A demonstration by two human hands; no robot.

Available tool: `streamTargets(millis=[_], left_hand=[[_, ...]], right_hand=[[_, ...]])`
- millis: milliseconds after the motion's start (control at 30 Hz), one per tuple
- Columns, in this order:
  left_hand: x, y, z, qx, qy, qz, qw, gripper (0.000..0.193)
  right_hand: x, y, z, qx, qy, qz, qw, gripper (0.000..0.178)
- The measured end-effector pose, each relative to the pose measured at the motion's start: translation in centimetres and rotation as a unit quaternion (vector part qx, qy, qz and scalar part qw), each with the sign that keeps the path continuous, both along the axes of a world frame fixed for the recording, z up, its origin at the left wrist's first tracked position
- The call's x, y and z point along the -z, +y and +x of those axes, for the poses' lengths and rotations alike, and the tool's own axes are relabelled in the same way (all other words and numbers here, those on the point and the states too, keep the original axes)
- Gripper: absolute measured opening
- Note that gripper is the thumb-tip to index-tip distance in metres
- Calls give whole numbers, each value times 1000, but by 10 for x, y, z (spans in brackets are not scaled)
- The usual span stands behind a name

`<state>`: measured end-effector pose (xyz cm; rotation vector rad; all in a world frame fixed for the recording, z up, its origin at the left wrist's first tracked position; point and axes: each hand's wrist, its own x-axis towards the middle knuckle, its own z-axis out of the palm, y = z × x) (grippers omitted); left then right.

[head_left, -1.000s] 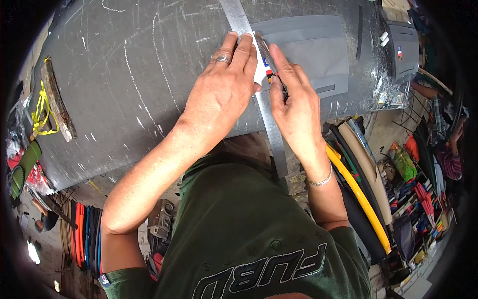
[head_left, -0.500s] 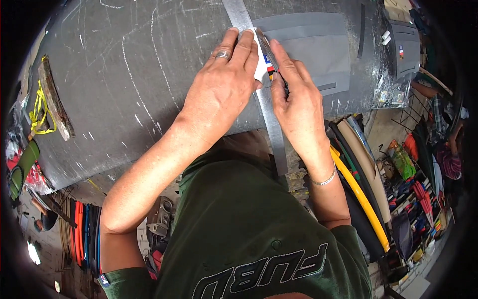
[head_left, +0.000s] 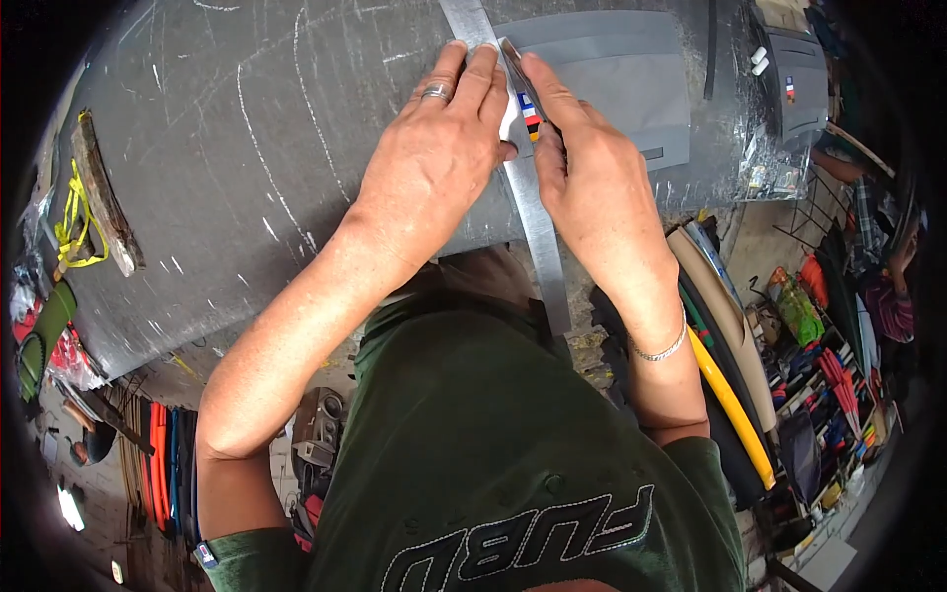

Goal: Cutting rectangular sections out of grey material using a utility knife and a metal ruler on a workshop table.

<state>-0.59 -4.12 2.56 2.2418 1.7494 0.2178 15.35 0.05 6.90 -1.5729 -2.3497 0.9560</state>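
Observation:
A long metal ruler [head_left: 541, 237] lies slantwise across the dark, chalk-marked work surface [head_left: 247, 187] and hangs past its near edge. My left hand [head_left: 424, 158] rests flat on it, fingers stretched forward along the metal, a ring on one finger. Closed around a slim cutter knife [head_left: 517, 69], my right hand [head_left: 602, 187] is on the ruler's right side, index finger extended along the tool. The blade tip is too small to make out. Under the knife and partly under the ruler lies a grey fabric panel [head_left: 621, 94] with a small multicoloured label [head_left: 532, 116].
To the right are white chalk pieces [head_left: 759, 61] and another grey panel [head_left: 801, 94] with a similar label. A wooden stick [head_left: 104, 192] and yellow strap [head_left: 71, 222] lie at left. Fabric rolls, including a yellow one [head_left: 735, 419], stand below right. Other people are at both sides.
My right hand has slid forward slightly along the ruler with the knife, its forearm swinging a little right. My left hand stays on the ruler; the whole view has shifted slightly.

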Motion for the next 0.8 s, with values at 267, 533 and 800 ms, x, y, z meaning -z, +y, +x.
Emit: streamTargets(millis=[267,533,800], left_hand=[[0,1,1,-1,-3,5,1000,67],[0,0,0,-2,1,1,1000,69],[-1,1,0,2,17,-2,1000,69]], right_hand=[[1,-1,3,5,10,-5,1000,57],[0,0,4,2,13,-12,1000,57],[4,-2,9,-16,27,-18,999,58]])
